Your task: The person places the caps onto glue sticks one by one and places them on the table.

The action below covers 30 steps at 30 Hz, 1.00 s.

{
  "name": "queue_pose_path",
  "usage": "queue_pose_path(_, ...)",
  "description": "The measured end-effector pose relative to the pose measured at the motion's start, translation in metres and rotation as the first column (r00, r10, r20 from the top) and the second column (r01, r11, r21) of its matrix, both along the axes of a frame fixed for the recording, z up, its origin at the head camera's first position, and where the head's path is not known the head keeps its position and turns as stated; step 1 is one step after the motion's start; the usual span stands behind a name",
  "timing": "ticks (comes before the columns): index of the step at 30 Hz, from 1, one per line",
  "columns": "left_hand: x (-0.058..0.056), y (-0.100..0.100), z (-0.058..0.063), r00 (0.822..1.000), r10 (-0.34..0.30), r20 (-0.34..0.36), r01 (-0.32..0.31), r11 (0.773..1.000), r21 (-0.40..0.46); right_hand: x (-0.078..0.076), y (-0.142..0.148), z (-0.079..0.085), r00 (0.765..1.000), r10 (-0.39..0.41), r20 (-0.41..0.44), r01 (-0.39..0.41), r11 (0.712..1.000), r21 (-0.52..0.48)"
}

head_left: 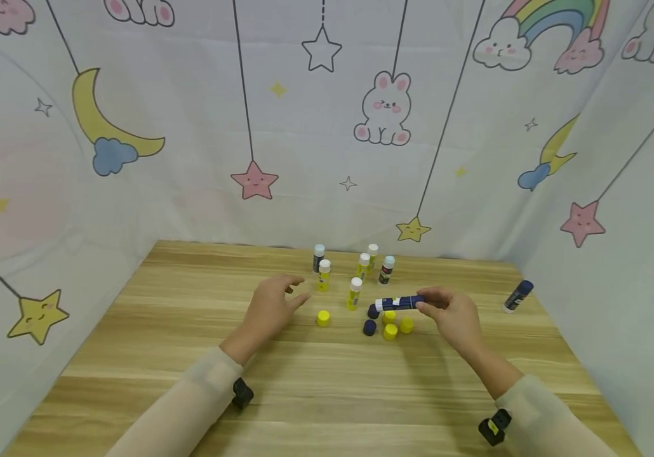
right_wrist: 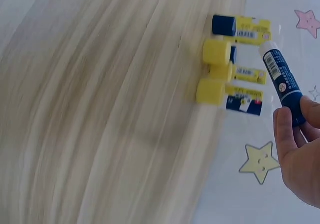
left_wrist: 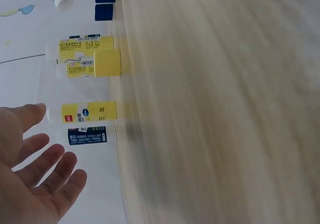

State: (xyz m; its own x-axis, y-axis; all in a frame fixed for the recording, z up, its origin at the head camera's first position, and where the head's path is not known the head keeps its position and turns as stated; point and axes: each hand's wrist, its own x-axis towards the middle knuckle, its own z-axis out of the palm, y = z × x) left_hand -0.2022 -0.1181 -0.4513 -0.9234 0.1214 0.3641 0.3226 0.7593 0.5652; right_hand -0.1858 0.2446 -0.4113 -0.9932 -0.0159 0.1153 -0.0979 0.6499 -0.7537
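My right hand (head_left: 455,317) pinches a navy glue stick (head_left: 397,303) by its navy end. The stick lies nearly level above the table, its white end pointing left; the right wrist view shows its printed label. My left hand (head_left: 270,308) is held over the table with fingers spread and nothing in them. Nearest to it stands a yellow glue stick (head_left: 324,277) with a white top, and a loose yellow cap (head_left: 323,318). Under the held stick lie two navy caps (head_left: 369,327) and three yellow caps (head_left: 390,332), grouped close together.
Other white-topped glue sticks stand upright behind: yellow ones (head_left: 353,295) and navy ones (head_left: 386,271). A navy-capped glue stick (head_left: 518,296) leans alone near the right edge of the wooden table (head_left: 304,393). A patterned white curtain (head_left: 201,127) hangs behind and at both sides.
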Motion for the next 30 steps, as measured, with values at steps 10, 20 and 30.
queue_pose_path(10, -0.020, -0.010, -0.008, 0.982, 0.065, 0.179, -0.091, 0.986, 0.140, -0.003, 0.041, 0.015, 0.994, 0.028, -0.105, -0.003, 0.973, 0.233)
queue_pose_path(20, -0.029, -0.015, -0.009, 0.973, 0.072, 0.221, -0.107, 0.983, 0.152, -0.017, 0.078, 0.016, 0.969, 0.110, -0.222, -0.002, 0.899, 0.437)
queue_pose_path(30, -0.040, -0.008, -0.011, 0.971, 0.099, 0.216, -0.141, 0.972, 0.190, -0.031, 0.112, 0.015, 0.974, 0.117, -0.195, 0.016, 0.818, 0.575)
